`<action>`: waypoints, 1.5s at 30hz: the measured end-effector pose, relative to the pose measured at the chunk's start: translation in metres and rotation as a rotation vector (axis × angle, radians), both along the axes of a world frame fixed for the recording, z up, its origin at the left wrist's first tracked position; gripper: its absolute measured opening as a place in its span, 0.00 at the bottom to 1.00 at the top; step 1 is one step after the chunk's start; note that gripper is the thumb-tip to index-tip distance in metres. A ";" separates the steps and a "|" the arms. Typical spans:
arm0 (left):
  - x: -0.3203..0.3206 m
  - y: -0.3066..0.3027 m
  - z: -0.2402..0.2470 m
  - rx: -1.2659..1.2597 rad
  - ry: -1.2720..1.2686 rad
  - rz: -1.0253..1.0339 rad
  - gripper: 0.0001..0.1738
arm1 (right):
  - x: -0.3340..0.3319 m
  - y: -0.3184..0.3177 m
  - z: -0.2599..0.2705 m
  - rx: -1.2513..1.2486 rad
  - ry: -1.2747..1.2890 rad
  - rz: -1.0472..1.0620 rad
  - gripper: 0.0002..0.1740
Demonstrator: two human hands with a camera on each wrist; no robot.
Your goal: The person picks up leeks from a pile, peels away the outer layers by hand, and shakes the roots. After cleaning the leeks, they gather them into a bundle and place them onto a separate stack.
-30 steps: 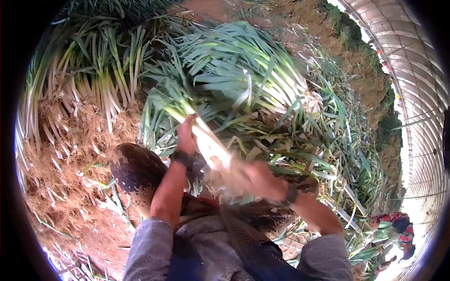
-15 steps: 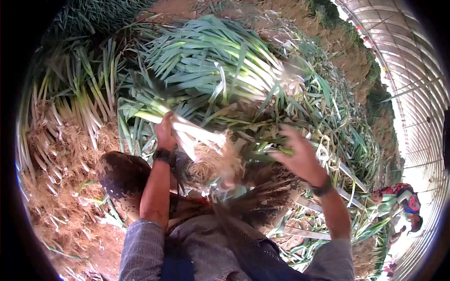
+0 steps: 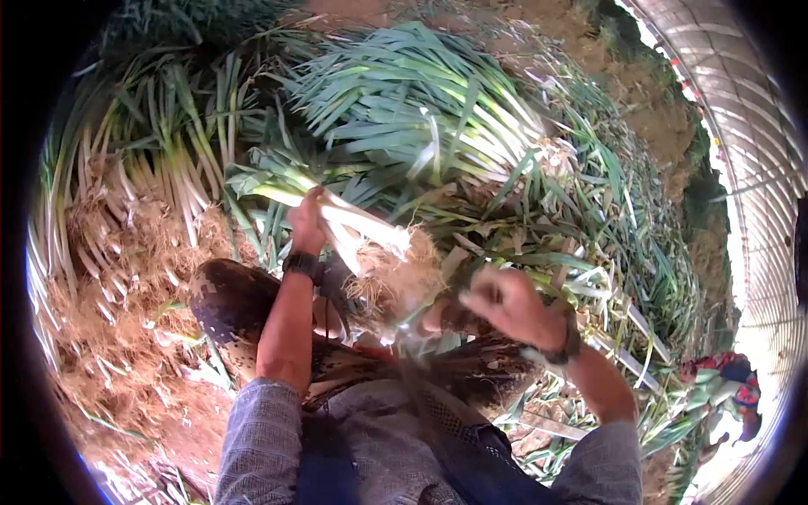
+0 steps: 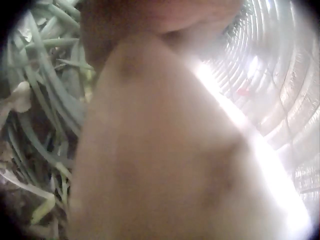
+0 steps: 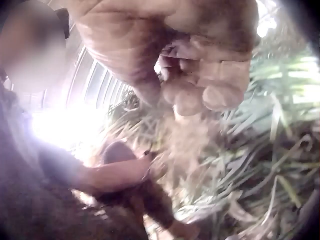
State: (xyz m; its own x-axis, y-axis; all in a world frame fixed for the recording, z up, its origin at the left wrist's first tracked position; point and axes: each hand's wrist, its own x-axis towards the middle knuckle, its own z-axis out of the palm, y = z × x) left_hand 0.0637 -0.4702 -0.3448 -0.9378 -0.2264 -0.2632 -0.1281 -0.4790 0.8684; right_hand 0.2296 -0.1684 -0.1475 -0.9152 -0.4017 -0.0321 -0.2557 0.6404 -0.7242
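My left hand (image 3: 305,225) grips a bunch of green onions (image 3: 364,223) around the upper white stalks. The bunch slants over my lap, green leaves to the upper left, pale shaggy roots (image 3: 391,273) to the lower right. In the left wrist view a white stalk (image 4: 145,145) fills the middle, blurred, with part of the hand above it. To the right of the roots is my right hand (image 3: 509,310), blurred in the head view. Its fingers (image 5: 220,95) are curled in the right wrist view, with nothing visible between them and the thumb.
A pile of green onions (image 3: 421,101) lies ahead, roots to the right. Rooty, untrimmed-looking ones (image 3: 181,181) spread at the left. Leaf scraps (image 3: 623,219) heap along the right, below an arched greenhouse wall (image 3: 770,126). Another person (image 3: 732,391) is at far right.
The bunch stays in my left hand. My right hand was at the roots, swung away to the right with spread fingers, and is now lower and closer to the roots, fingers curled.
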 end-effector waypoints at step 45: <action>-0.026 0.025 -0.013 0.559 -0.164 0.029 0.10 | -0.016 -0.037 -0.050 0.119 -0.155 -0.132 0.13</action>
